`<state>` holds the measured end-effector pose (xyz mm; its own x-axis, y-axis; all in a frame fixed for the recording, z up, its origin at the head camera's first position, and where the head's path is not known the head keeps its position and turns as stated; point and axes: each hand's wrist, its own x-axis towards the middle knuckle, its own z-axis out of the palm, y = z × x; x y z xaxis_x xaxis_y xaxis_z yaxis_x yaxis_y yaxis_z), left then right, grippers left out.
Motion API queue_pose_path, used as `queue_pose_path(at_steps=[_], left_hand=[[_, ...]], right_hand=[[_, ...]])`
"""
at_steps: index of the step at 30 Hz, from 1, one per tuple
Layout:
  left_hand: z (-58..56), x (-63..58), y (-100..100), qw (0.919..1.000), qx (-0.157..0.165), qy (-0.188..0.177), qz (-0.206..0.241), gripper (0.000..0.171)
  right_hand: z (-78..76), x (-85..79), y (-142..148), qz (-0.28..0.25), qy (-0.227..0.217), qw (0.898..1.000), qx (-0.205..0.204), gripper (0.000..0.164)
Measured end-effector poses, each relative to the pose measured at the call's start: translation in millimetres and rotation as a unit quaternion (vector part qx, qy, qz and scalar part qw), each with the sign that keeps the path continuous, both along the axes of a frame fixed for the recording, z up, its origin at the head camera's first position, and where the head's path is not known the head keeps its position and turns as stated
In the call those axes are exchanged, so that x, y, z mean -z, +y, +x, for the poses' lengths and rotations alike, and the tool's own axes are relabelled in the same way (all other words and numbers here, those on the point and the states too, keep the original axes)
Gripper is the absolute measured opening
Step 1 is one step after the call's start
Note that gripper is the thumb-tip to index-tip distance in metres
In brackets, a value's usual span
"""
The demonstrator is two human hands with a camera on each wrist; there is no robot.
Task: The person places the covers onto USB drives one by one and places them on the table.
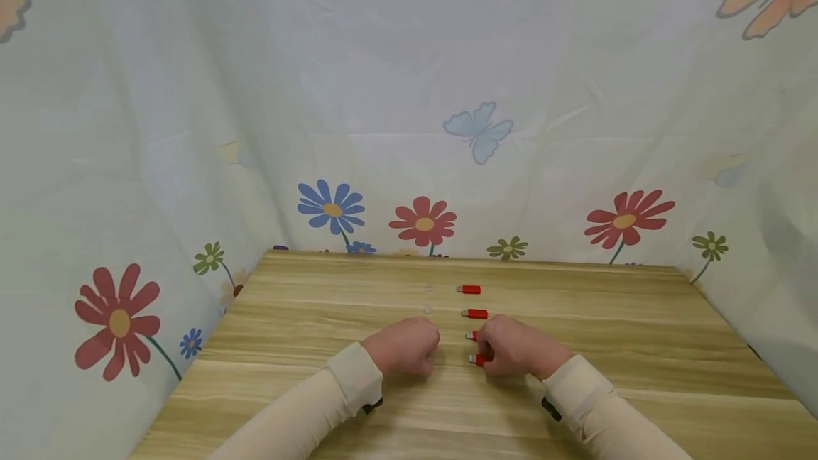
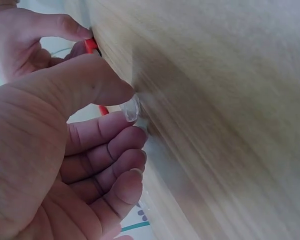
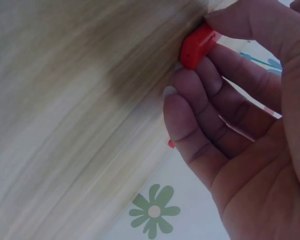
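Observation:
My left hand (image 1: 404,348) pinches a small clear plastic cap (image 2: 131,108) between thumb and index finger, low over the wooden table. To its right, my right hand (image 1: 520,348) holds a red USB stick (image 3: 198,46) between thumb and fingers, close to the tabletop. That stick's metal plug (image 1: 473,359) points left towards my left hand, with a gap between them. Just beyond it lies another red USB stick (image 1: 472,336), partly hidden by my right hand. In the head view the left hand covers its cap.
Farther back on the wooden table (image 1: 345,282) lie two more red USB sticks (image 1: 475,314), one behind the other, plugs facing left. Two clear caps (image 1: 428,309) sit to their left. A flowered curtain (image 1: 383,126) hangs behind and along both sides of the table.

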<state>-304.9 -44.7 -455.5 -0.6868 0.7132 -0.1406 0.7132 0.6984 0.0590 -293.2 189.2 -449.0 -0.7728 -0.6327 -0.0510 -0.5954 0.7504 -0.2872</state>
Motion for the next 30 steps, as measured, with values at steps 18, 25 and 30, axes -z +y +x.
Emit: queue_pose_path(at_steps=[18, 25, 30], left_hand=[[-5.8, 7.2, -3.2, 0.9998, -0.008, 0.010, 0.012, 0.032], [-2.2, -0.5, -4.5, 0.9986, -0.033, -0.013, 0.038, 0.027], [-3.0, 0.6, -5.4, 0.9989, -0.027, -0.007, 0.039, 0.028]], right_hand=[[-2.5, 3.0, 0.5, -0.003, 0.009, 1.000, -0.019, 0.018], [-1.9, 3.8, 2.1, -0.006, 0.021, 0.999, -0.025, 0.017], [-0.6, 1.7, 1.3, -0.003, 0.014, 1.000, -0.019, 0.016]])
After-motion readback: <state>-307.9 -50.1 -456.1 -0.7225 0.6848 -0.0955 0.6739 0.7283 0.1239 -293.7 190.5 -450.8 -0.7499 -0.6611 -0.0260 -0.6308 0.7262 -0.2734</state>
